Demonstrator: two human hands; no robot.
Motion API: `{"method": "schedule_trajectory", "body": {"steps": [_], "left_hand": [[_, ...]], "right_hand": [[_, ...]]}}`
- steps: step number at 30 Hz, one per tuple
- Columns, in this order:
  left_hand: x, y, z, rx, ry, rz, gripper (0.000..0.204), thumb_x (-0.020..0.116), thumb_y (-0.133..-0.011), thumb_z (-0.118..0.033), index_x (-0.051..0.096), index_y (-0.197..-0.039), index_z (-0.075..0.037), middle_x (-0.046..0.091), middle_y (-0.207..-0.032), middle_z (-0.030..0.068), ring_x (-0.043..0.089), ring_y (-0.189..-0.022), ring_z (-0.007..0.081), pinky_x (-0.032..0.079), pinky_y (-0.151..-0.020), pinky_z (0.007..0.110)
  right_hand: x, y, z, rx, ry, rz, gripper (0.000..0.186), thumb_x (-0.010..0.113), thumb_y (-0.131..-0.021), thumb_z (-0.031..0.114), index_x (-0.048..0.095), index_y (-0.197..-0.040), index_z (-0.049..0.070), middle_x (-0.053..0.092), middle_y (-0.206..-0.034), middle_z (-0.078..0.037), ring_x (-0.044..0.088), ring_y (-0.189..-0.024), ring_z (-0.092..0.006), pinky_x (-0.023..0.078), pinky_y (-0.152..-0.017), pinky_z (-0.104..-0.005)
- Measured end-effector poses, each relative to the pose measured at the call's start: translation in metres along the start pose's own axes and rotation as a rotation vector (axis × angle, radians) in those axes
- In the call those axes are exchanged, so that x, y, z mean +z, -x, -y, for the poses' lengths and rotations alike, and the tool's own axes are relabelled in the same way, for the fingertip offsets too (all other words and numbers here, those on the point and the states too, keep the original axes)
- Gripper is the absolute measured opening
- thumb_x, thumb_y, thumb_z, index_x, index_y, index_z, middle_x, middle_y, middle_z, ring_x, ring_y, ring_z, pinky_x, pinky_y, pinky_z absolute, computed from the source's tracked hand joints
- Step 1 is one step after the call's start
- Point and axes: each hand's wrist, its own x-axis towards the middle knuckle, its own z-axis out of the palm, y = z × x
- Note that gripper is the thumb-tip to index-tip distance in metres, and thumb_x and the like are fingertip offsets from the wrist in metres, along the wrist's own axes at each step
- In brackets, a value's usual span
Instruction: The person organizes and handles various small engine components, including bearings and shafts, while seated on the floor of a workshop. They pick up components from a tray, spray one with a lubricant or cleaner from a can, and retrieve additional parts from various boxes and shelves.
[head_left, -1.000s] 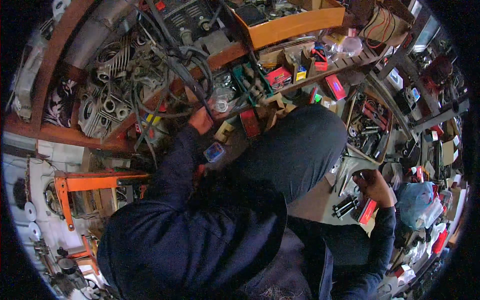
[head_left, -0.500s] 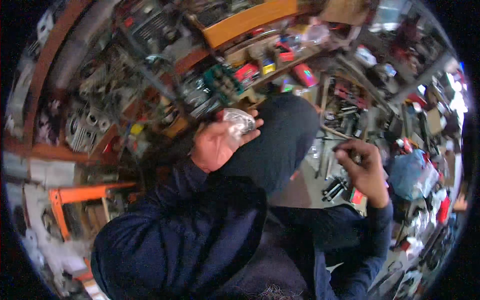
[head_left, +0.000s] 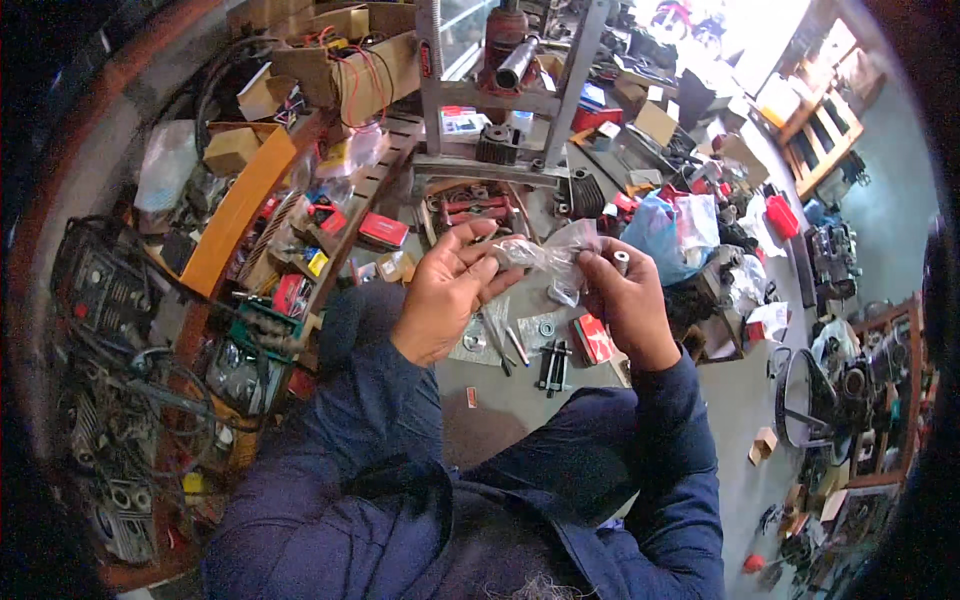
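Observation:
My left hand (head_left: pixel 445 300) pinches a clear plastic bag (head_left: pixel 560 260) that has shiny contents I cannot make out. Opposite it, my right hand (head_left: pixel 628 305) grips the bag's other end, with a small hollow metal cylinder (head_left: pixel 621 262) held among its fingers. Below the hands, on the floor, lie a black metal puller (head_left: pixel 554 372), a red box (head_left: pixel 592 340), long thin tools (head_left: pixel 516 342) and a small ring part (head_left: pixel 546 328) on plastic.
A press frame (head_left: pixel 575 75) stands ahead over a tray of red tools (head_left: pixel 472 208). At left are a wooden shelf (head_left: pixel 235 210), boxes and cables. At right lie a blue bag (head_left: pixel 678 240), piled parts, a rack (head_left: pixel 890 420) and small cartons (head_left: pixel 762 445).
The view has swung to the right. My left hand has carried the bag from the left side to the middle, and my right hand has risen and taken hold of it.

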Motion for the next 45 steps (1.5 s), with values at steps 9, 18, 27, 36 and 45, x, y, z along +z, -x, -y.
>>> {"method": "schedule_trajectory", "body": {"steps": [9, 18, 27, 36, 45], "left_hand": [[-0.030, -0.004, 0.032, -0.369, 0.257, -0.002, 0.016, 0.059, -0.100, -0.014, 0.062, -0.114, -0.006, 0.069, -0.113, 0.0069, 0.069, -0.096, 0.0169, 0.058, -0.088, 0.032], [-0.053, -0.023, 0.051, -0.537, 0.548, 0.007, 0.046, 0.053, -0.101, -0.044, 0.056, -0.111, 0.000, 0.065, -0.104, 0.0155, 0.064, -0.100, 0.0261, 0.051, -0.099, 0.041], [-0.044, -0.028, 0.075, -0.734, 0.390, 0.170, 0.025, 0.051, -0.104, -0.024, 0.061, -0.121, -0.009, 0.068, -0.112, 0.0047, 0.068, -0.099, 0.0199, 0.057, -0.089, 0.033], [-0.031, -0.039, 0.041, 0.023, -0.155, -0.160, 0.002, 0.067, -0.094, -0.008, 0.065, -0.094, -0.007, 0.069, -0.094, 0.0021, 0.065, -0.084, 0.0136, 0.053, -0.079, 0.029], [0.070, -0.082, -0.037, 0.740, -1.382, 0.331, 0.014, 0.069, -0.089, -0.013, 0.062, -0.088, -0.001, 0.064, -0.080, 0.0181, 0.065, -0.074, 0.0361, 0.049, -0.061, 0.040]], "right_hand": [[-0.007, -0.007, -0.006, 0.207, -0.205, 0.005, 0.028, 0.062, -0.098, 0.026, 0.069, -0.112, 0.003, 0.051, -0.064, 0.006, 0.043, -0.047, -0.0048, 0.032, -0.043, -0.0229], [-0.004, -0.013, -0.001, 0.283, -0.152, 0.053, 0.026, 0.065, -0.096, 0.021, 0.070, -0.113, 0.002, 0.065, -0.080, 0.003, 0.047, -0.055, -0.0029, 0.034, -0.047, -0.0212], [-0.005, -0.012, -0.001, 0.221, -0.146, 0.133, 0.026, 0.065, -0.093, 0.013, 0.066, -0.116, 0.001, 0.064, -0.079, 0.003, 0.052, -0.056, -0.0024, 0.038, -0.046, -0.0192], [-0.025, -0.015, -0.030, 0.029, 0.165, -0.024, 0.024, 0.064, -0.099, 0.032, 0.062, -0.094, 0.009, 0.053, -0.068, 0.006, 0.044, -0.054, -0.0037, 0.032, -0.047, -0.0217], [-0.003, 0.010, -0.056, 0.366, -0.784, 0.103, 0.031, 0.050, -0.104, 0.036, 0.051, -0.126, 0.016, 0.066, -0.111, -0.005, 0.068, -0.097, -0.0209, 0.057, -0.065, -0.0355]]}}
